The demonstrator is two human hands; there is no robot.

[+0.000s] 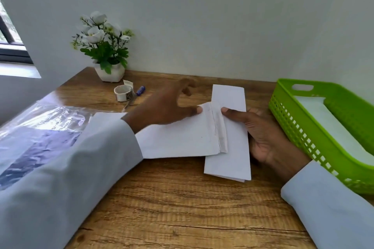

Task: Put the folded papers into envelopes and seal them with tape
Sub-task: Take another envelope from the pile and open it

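Envelope (180, 139) lies flat on the tabletop (182, 208), flap end toward the folded paper (230, 127), which the right hand (269, 139) grips from beneath with its thumb on top, probably to steer it into the mouth. The left hand (164, 107) pinches the envelope's upper corner, apparently to steady it. Tape roll (123, 92) and scissors (134, 97) wait near the flower pot (110, 74); a green basket (303, 127) sits just right.
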